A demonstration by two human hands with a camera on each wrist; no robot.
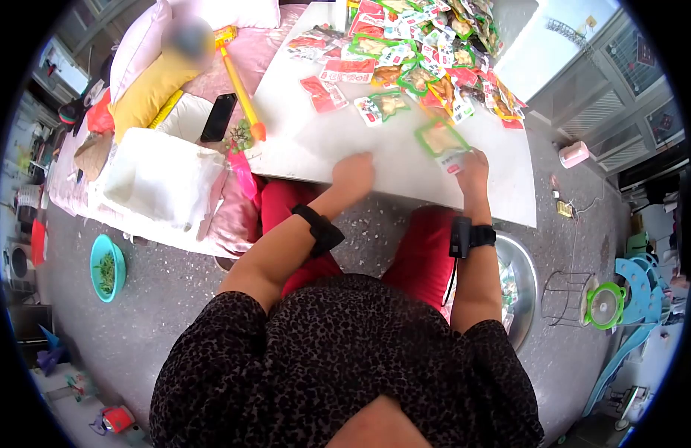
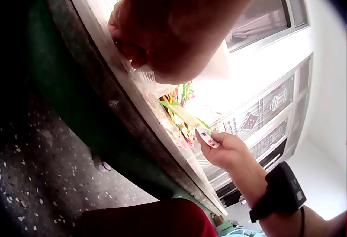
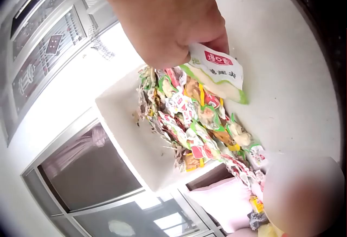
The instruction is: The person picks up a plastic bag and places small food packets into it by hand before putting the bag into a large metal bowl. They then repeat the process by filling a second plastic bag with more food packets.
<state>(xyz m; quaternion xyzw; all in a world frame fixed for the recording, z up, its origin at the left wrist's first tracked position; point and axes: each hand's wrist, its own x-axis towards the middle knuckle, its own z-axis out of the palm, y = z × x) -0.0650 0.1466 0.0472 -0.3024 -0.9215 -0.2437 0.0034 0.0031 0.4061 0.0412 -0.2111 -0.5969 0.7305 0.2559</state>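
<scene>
My right hand (image 1: 474,173) pinches a green-edged food packet (image 1: 439,139) by its white printed end, over the right part of the pale table (image 1: 301,160). In the right wrist view the held packet (image 3: 219,85) shows a red label and a clear window with pale food inside. Beyond it lies a large heap of similar packets (image 1: 428,56), several lying loose toward me. My left hand (image 1: 353,178) is at the table's near edge, fingers bent under. In the left wrist view a small clear plastic piece (image 2: 145,76) shows beside it; I cannot tell whether the fingers hold it.
Left of the table, a bed carries a white foam box (image 1: 155,179), a black phone (image 1: 219,118) and pillows. A yellow stick (image 1: 241,93) lies along the table's left edge. A metal basin (image 1: 521,291) stands at my right, a turquoise basin (image 1: 108,269) at far left.
</scene>
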